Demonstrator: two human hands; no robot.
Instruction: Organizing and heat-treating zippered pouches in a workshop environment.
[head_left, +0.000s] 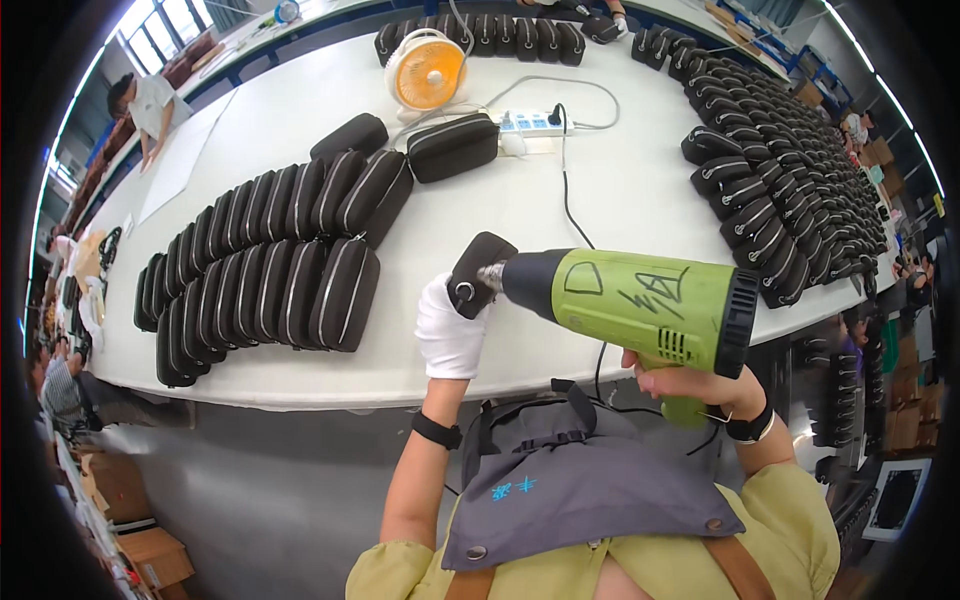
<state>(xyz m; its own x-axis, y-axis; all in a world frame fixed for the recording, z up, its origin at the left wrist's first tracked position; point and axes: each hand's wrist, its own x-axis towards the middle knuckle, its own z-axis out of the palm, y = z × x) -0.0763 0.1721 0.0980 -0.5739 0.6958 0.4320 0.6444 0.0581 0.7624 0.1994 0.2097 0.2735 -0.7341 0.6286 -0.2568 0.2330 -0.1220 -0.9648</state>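
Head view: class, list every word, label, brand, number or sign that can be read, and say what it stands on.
Heat gun: black hand-drawn marks on its green body, not copied here.
Apron: small blue characters on the grey cloth, not copied here.
Held case: no text shows.
Power strip: any print is too small to read.

bright light from window (183, 18), strip lights (911, 130); edges bent, corners black
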